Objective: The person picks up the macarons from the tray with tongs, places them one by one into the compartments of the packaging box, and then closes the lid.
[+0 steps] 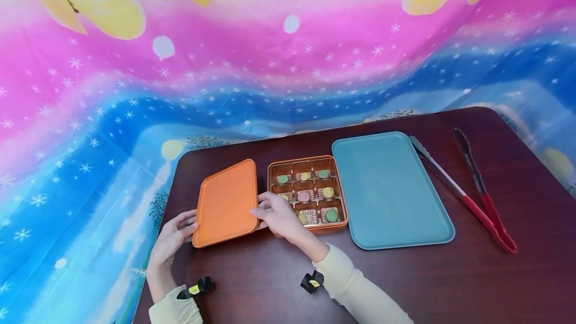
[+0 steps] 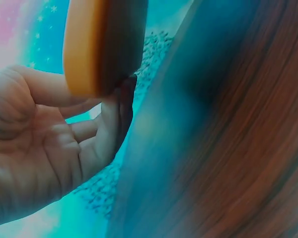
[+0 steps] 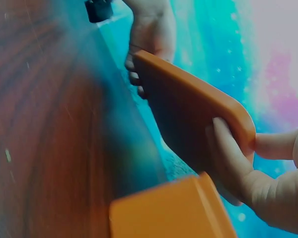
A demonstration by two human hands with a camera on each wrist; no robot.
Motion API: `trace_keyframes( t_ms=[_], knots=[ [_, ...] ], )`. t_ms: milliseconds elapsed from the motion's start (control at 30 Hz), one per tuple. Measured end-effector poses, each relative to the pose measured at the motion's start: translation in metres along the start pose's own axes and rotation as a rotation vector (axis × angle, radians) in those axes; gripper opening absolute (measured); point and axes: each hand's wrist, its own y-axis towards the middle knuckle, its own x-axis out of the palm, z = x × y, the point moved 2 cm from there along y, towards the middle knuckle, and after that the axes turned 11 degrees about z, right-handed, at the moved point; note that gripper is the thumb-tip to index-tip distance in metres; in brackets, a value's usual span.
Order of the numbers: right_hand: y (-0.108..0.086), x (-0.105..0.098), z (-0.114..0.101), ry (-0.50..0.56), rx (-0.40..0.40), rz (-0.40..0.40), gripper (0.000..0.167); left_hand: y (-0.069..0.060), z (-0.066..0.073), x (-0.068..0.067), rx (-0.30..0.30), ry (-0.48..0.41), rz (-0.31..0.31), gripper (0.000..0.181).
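An orange lid [image 1: 227, 204] is held tilted above the table, left of a matching orange box [image 1: 344, 209]. My left hand [image 1: 167, 244] pinches its left edge between thumb and fingers; the left wrist view shows the lid's rim [image 2: 81, 49] in that grip. On the opposite edge, my right hand [image 1: 283, 216] pinches the lid, with fingers on its underside [image 3: 184, 114] in the right wrist view. The box's clear divided insert holds small round sweets, among them a pink sweet [image 1: 304, 196] and a green sweet [image 1: 331, 215]. My right hand partly hides the box's lower left compartments.
A blue-green tray [image 1: 391, 189] lies against the right side of the box. Red-handled tongs [image 1: 488, 214] lie spread beside it. The dark wooden table [image 1: 265, 284] ends at the left near my left hand, and a colourful printed cloth [image 1: 252, 49] hangs behind.
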Motion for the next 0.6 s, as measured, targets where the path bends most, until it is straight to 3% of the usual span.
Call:
trace_keyframes(
  t_ms=[367,600],
  knots=[
    [0.005,-0.044,-0.013,-0.007,0.009,-0.025,0.044,0.009,0.011,0.025,0.007,-0.297,-0.025,0.055],
    [0.005,-0.066,-0.016,-0.011,0.028,0.0,0.046,0.015,0.024,0.042,0.065,-0.337,-0.035,0.055]
  ],
)
